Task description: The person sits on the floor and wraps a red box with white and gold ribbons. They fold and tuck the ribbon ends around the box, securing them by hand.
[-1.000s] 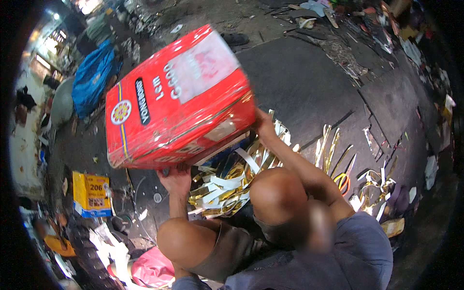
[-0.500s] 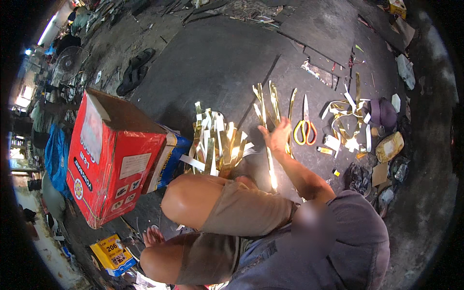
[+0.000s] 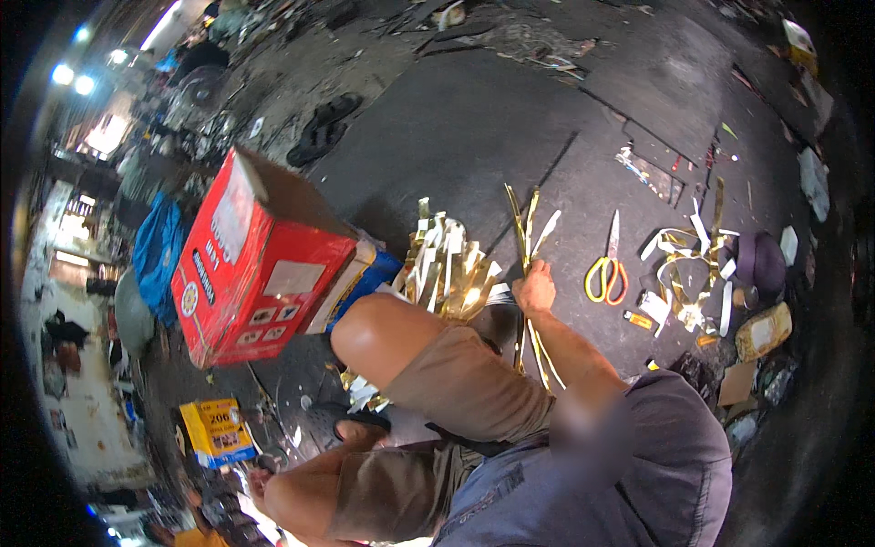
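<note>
My right hand [image 3: 536, 290] is closed around a few long, narrow gold strips [image 3: 526, 239]. The strips run lengthwise past the hand, their far ends fanned apart. To the left, beside my raised knee, lies a thick pile of gold-and-white strips [image 3: 448, 264]. Scissors [image 3: 609, 273] with yellow-orange handles rest on the dark floor just right of the hand. A small blurred patch of skin beyond my other knee may be my left hand [image 3: 259, 483]; its fingers cannot be made out.
A large red carton [image 3: 264, 273] stands on the left against a blue box [image 3: 365, 278]. A yellow-and-blue box [image 3: 217, 432] sits nearer. On the right are tangled gold strips [image 3: 684, 264], an orange lighter [image 3: 638, 319] and a dark purple roundish thing [image 3: 759, 261]. Black sandals [image 3: 324, 128] lie far left.
My right hand went from spread fingers over the strips to closed around them, and the strips are gathered closer together. The view has shifted, and a sandalled foot now shows near my knees.
</note>
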The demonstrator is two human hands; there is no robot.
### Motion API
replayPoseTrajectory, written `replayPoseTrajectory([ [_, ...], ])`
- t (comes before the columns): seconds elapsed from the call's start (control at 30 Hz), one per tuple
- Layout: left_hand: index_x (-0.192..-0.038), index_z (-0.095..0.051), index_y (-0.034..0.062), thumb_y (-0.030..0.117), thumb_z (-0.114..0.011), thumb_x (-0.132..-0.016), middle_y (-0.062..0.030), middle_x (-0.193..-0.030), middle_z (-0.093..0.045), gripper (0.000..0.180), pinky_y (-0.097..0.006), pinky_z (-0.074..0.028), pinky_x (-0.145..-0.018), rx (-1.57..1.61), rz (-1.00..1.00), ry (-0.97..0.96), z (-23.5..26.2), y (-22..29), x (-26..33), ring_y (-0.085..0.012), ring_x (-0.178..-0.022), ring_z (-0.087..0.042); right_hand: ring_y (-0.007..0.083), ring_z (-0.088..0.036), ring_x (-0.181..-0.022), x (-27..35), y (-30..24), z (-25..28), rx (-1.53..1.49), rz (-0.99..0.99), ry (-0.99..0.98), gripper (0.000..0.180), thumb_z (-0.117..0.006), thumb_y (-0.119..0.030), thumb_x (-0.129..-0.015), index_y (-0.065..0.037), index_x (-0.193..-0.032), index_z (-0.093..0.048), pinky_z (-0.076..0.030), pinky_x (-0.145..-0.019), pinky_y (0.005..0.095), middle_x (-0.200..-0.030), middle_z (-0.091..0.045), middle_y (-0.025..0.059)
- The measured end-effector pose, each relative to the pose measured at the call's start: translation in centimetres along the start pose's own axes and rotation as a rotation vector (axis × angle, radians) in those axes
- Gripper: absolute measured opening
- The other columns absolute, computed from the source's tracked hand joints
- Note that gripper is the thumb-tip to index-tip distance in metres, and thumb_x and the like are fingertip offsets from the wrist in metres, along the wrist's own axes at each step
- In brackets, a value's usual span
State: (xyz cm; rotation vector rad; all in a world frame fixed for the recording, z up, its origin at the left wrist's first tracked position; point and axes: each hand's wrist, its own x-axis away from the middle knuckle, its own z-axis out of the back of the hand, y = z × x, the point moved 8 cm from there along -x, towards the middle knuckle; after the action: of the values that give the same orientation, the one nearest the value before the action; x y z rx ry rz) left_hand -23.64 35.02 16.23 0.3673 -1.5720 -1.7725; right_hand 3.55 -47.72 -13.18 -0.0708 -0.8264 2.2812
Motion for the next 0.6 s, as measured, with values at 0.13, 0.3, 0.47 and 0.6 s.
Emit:
replayPoseTrajectory([
  [0.13, -0.117, -0.066, -0.0036, 0.024, -0.055, -0.106, -0.0155, -0.109, -0.070, 0.032, -0.037, -0.055, -0.092, -0.201, -0.726, 0.658, -7.8, 16.0, 17.6, -0.0234, -0.095, -0.068, 0.0489, -0.069, -0.091, -1.1, 1.2, 1.0, 0.041, -0.042, -0.035, 0.042, -0.070, -0.023, -0.080, -0.001, -0.113, -0.056, -0.056, -0.083, 0.0557, -0.098, -0.070, 0.0251],
  [0.3, -0.114, -0.067, -0.0036, 0.015, -0.057, -0.098, -0.0148, -0.108, -0.071, 0.027, -0.034, -0.054, -0.088, -0.607, -0.748, 0.570, -25.0, 18.7, 25.0, -0.0240, -0.093, -0.067, 0.0397, -0.073, -0.079, -10.1, 2.3, 5.0, 0.084, 0.293, 0.100, 0.025, -0.070, -0.022, -0.081, -0.001, -0.095, -0.070, -0.056, -0.071, 0.0495, -0.080, -0.072, 0.0241],
  [0.47, -0.104, -0.073, 0.0011, 0.008, -0.070, -0.089, -0.0151, -0.099, -0.074, 0.017, -0.036, -0.054, -0.084, -0.521, -0.405, -0.102, -41.3, 7.8, 17.3, -0.0278, -0.093, -0.072, 0.0227, -0.068, -0.056, -16.2, -17.8, 12.2, -0.244, 0.393, -0.190, 0.024, -0.060, -0.019, -0.090, 0.000, -0.078, -0.068, -0.052, -0.055, 0.0398, -0.061, -0.066, 0.0127],
  [0.6, -0.107, -0.072, 0.0038, 0.021, -0.075, -0.087, -0.0181, -0.100, -0.073, 0.026, -0.043, -0.054, -0.083, -0.681, -0.249, -0.392, -51.9, 0.7, 10.8, -0.0345, -0.094, -0.071, 0.0301, -0.072, -0.073, -25.8, -27.8, 16.2, 0.124, 0.525, -0.039, 0.038, -0.071, -0.037, -0.087, 0.001, -0.091, -0.074, -0.054, -0.069, 0.0424, -0.077, -0.072, 0.0185],
])
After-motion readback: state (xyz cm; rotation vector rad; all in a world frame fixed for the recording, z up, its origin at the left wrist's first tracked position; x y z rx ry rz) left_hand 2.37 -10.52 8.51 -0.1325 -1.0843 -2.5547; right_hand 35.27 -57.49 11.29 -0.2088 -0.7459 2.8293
